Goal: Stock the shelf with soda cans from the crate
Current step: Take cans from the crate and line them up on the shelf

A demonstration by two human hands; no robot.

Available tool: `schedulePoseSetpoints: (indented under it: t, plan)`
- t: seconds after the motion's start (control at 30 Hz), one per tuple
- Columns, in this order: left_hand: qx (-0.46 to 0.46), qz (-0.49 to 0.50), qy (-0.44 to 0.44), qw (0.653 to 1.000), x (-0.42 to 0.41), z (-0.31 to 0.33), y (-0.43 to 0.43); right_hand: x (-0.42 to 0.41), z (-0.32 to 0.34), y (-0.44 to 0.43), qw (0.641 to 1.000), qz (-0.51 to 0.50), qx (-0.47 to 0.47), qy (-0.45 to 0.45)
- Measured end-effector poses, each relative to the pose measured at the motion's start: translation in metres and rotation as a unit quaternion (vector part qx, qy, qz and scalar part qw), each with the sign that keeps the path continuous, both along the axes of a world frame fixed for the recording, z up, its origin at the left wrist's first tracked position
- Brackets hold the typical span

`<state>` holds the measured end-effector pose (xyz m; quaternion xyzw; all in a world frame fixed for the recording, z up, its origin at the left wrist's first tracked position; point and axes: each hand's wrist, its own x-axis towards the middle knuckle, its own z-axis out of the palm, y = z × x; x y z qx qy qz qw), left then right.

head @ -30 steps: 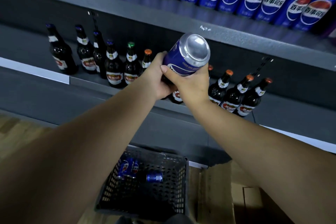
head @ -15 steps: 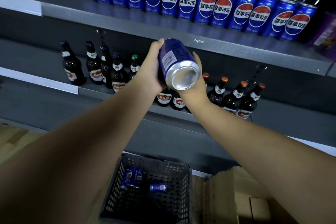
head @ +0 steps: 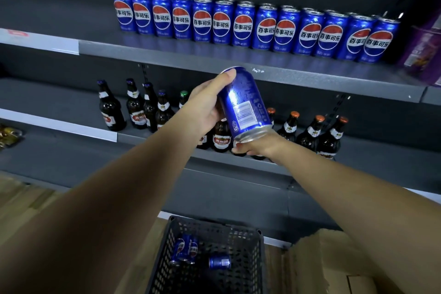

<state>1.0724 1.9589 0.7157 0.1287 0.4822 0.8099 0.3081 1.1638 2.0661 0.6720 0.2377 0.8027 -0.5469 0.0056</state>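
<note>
I hold a blue soda can (head: pixel 243 102) with both hands in front of the shelving, tilted, its barcode side toward me. My left hand (head: pixel 205 107) grips its left side, thumb up near the top rim. My right hand (head: pixel 256 144) cups its bottom end from below. Above it, the upper shelf (head: pixel 214 59) carries a long row of blue cans (head: pixel 243 24). At the bottom, the black plastic crate (head: pixel 256 260) holds three loose cans (head: pixel 188 249).
Brown beer bottles (head: pixel 310 132) stand on the middle shelf behind my hands. A purple package (head: pixel 422 50) sits at the right end of the upper shelf. Flattened cardboard (head: pixel 317 267) lies right of the crate on the wooden floor.
The can has risen toward the upper shelf and turned from bottom-facing-me to nearly upright. My right hand slid under its base. The view tilted up, showing more of the upper shelf.
</note>
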Motion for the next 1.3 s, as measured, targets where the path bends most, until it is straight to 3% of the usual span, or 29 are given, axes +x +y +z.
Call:
schedulePoseSetpoints:
  t: [0.1,0.27,0.6,0.73,0.9,1.1,1.3]
  plan:
    - [-0.013,-0.005,0.044,0.999,0.002,0.004,0.0,-0.002,0.002,0.008,0.994,-0.053,-0.091,0.001]
    - [-0.063,-0.022,0.13,0.989,0.007,0.005,-0.003,0.008,0.003,0.01,0.968,0.011,-0.25,-0.006]
    - [-0.062,-0.007,0.114,0.992,0.0,0.005,-0.012,0.02,0.005,0.005,0.919,-0.014,-0.381,0.096]
    - [-0.049,-0.018,0.108,0.993,-0.001,0.006,-0.014,0.019,0.008,-0.002,0.882,0.052,-0.447,0.143]
    - [-0.014,-0.023,0.095,0.995,0.0,0.008,-0.013,0.016,0.017,-0.013,0.894,0.088,-0.415,0.142]
    - [0.014,-0.075,0.088,0.993,0.006,0.009,-0.011,0.017,0.023,-0.027,0.931,-0.009,-0.327,0.16]
    - [-0.017,-0.028,0.102,0.994,0.008,0.008,-0.006,0.02,0.021,-0.031,0.947,-0.07,-0.261,0.172]
